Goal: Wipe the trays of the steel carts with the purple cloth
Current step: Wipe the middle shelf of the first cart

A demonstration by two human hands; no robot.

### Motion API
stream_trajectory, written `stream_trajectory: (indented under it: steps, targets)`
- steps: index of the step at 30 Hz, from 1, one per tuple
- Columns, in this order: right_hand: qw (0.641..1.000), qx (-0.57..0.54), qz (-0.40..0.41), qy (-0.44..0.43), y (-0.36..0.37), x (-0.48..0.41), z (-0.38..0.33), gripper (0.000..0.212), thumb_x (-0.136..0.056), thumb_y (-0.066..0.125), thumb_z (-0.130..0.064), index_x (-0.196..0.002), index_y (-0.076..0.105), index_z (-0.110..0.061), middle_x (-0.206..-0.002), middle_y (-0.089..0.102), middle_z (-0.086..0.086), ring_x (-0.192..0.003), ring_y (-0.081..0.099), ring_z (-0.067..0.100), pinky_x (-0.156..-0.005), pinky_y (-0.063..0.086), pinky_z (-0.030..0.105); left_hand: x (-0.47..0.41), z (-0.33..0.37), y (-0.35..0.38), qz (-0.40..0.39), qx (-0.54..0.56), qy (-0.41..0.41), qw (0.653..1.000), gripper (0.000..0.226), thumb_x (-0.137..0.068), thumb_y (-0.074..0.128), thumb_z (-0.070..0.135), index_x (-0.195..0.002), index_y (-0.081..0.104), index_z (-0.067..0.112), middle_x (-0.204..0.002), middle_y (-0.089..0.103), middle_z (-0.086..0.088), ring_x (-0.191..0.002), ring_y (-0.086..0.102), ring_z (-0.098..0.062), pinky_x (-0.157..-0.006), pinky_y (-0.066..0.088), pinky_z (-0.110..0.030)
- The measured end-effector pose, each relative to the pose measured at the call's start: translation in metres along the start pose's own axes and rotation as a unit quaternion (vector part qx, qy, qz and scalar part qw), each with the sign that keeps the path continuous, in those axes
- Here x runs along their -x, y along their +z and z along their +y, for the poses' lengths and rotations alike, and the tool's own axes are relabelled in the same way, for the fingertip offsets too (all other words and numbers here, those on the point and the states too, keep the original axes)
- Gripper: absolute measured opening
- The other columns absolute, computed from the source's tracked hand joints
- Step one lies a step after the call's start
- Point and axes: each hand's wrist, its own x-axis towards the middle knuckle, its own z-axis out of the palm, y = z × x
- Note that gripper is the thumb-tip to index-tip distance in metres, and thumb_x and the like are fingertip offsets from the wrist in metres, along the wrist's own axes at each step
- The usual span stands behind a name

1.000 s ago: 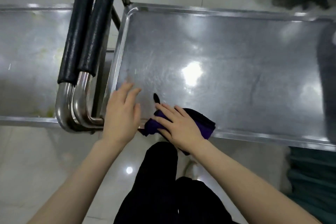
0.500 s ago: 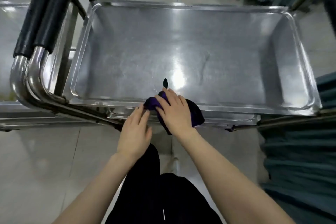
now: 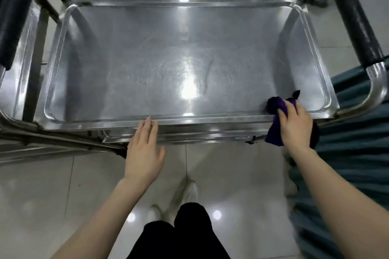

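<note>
The glossy tiled floor (image 3: pixel 42 185) fills the room below, and on it stands the steel cart, its top tray (image 3: pixel 147 59) lying with the long axis running left to right in front of the person. Teal pleated fabric (image 3: pixel 349 153) hangs against the cart's right end. A black padded handle (image 3: pixel 355 25) rises at that end, and a 2nd cart's dark handle (image 3: pixel 12 17) shows at the left edge. The person's black trousers (image 3: pixel 185 235) are visible below.

The left hand (image 3: pixel 144 153) is flat, fingers straight and together, with the fingertips touching the tray's near rim about midway along, holding nothing. The right hand (image 3: pixel 294 124) sits at the tray's near right corner, its grip curled tight round the purple cloth (image 3: pixel 274 134). The cloth is bunched and draped over the near rim, its length running near to far: 1 end hangs down outside the tray, the other lies inside, with a dark tip pointing away from the person.
</note>
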Motion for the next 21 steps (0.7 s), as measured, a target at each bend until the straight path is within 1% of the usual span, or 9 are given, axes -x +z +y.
stream_trajectory:
  steps: [3,6,8,10,12,14,16,18,21]
  targets:
    - [1.0,-0.02,-0.001,0.003,0.002,0.013,-0.025,0.032,-0.097,0.054,-0.019,-0.123,0.061,-0.002,-0.119,0.058,0.027,-0.105,0.053,0.046,-0.09,0.042,0.051,0.002,-0.006,-0.002,-0.018,-0.013,0.027,0.999,0.073,-0.089,0.059,0.019,-0.151,0.024,0.01,-0.16,0.016,-0.01,-0.149,0.01,-0.027,-0.116,0.025,-0.046]
    - [0.995,-0.049,-0.047,-0.075,0.01,0.04,-0.079,0.032,-0.097,0.054,-0.017,-0.125,0.061,-0.004,-0.12,0.059,0.021,-0.104,0.055,0.041,-0.088,0.042,0.047,0.004,-0.014,-0.006,-0.031,-0.025,0.05,0.998,0.072,-0.092,0.055,0.023,-0.153,0.019,0.013,-0.162,0.008,-0.006,-0.15,0.005,-0.023,-0.118,0.021,-0.047]
    - [0.985,-0.075,-0.071,-0.138,0.015,0.061,-0.121,0.032,-0.096,0.056,-0.015,-0.126,0.061,-0.004,-0.118,0.06,0.019,-0.101,0.056,0.038,-0.086,0.043,0.043,0.009,-0.024,-0.008,-0.032,-0.027,0.069,0.997,0.066,-0.092,0.054,0.023,-0.151,0.025,0.013,-0.162,0.008,-0.004,-0.149,0.007,-0.021,-0.119,0.018,-0.046]
    - [0.979,-0.102,-0.082,-0.158,0.02,0.085,-0.159,0.032,-0.097,0.056,-0.016,-0.127,0.06,-0.005,-0.116,0.06,0.018,-0.101,0.056,0.035,-0.087,0.043,0.043,0.023,-0.039,-0.01,-0.035,-0.025,0.078,0.996,0.062,-0.092,0.054,0.021,-0.149,0.031,0.013,-0.161,0.015,-0.006,-0.148,0.015,-0.024,-0.119,0.019,-0.045]
    - [0.975,-0.135,-0.085,-0.157,0.026,0.112,-0.188,0.033,-0.098,0.055,-0.018,-0.129,0.059,-0.008,-0.117,0.06,0.015,-0.102,0.056,0.032,-0.089,0.043,0.042,0.044,-0.061,-0.01,-0.034,-0.007,0.066,0.997,0.06,-0.089,0.057,0.017,-0.146,0.038,0.011,-0.157,0.025,-0.01,-0.144,0.026,-0.028,-0.117,0.024,-0.045]
    - [0.968,-0.147,-0.094,-0.18,0.037,0.141,-0.209,0.034,-0.098,0.054,-0.021,-0.131,0.057,-0.011,-0.121,0.059,0.012,-0.106,0.055,0.029,-0.091,0.041,0.039,0.068,-0.09,-0.007,-0.031,0.005,0.043,0.999,0.06,-0.087,0.061,0.016,-0.143,0.043,0.009,-0.154,0.032,-0.012,-0.141,0.032,-0.03,-0.114,0.03,-0.046]
    - [0.96,-0.133,-0.128,-0.211,0.052,0.164,-0.222,0.035,-0.099,0.052,-0.022,-0.133,0.056,-0.013,-0.122,0.058,0.01,-0.107,0.054,0.028,-0.091,0.041,0.038,0.089,-0.119,-0.002,-0.036,0.005,0.007,0.999,0.06,-0.087,0.062,0.019,-0.144,0.042,0.011,-0.155,0.031,-0.01,-0.141,0.032,-0.029,-0.112,0.033,-0.044]
    - [0.955,-0.11,-0.172,-0.215,0.069,0.175,-0.232,0.036,-0.101,0.049,-0.024,-0.135,0.054,-0.014,-0.123,0.057,0.011,-0.109,0.053,0.03,-0.091,0.04,0.04,0.106,-0.143,0.005,-0.063,0.003,-0.034,0.997,0.06,-0.089,0.059,0.021,-0.145,0.039,0.014,-0.155,0.03,-0.009,-0.141,0.031,-0.029,-0.112,0.032,-0.042]
    - [0.946,-0.099,-0.214,-0.22,0.1,0.173,-0.246,0.037,-0.102,0.046,-0.027,-0.138,0.051,-0.017,-0.123,0.056,0.012,-0.109,0.052,0.032,-0.092,0.04,0.043,0.104,-0.17,0.022,-0.06,0.023,-0.066,0.996,0.055,-0.088,0.058,0.02,-0.14,0.045,0.01,-0.146,0.041,-0.014,-0.131,0.042,-0.033,-0.107,0.037,-0.043]
